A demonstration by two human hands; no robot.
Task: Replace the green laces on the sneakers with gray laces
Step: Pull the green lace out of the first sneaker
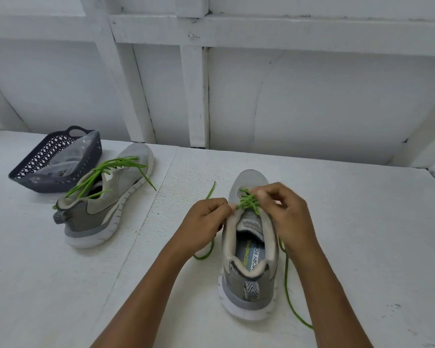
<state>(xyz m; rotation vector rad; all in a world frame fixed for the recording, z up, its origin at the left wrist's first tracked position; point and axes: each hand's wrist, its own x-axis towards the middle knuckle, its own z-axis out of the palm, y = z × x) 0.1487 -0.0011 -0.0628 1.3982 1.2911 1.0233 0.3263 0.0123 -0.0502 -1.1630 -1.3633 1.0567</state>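
A dark lattice basket (35, 162) holding a clear plastic bag (70, 156) sits at the left of the white bench (60, 285), beside a gray sneaker (98, 209) with loosened green laces (106, 169). To the right, the left hand (204, 222) and right hand (289, 217) each pinch the green lace (248, 203) of a second sneaker (246, 295), its insole partly reading "MORY FOA", before a white panelled wall (312, 96).

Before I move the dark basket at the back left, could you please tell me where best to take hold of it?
Grip the cut-out handle at the far end of the basket, coming from above or from the left. The far sneaker lies close beside its right wall, and a clear plastic bag sits inside.
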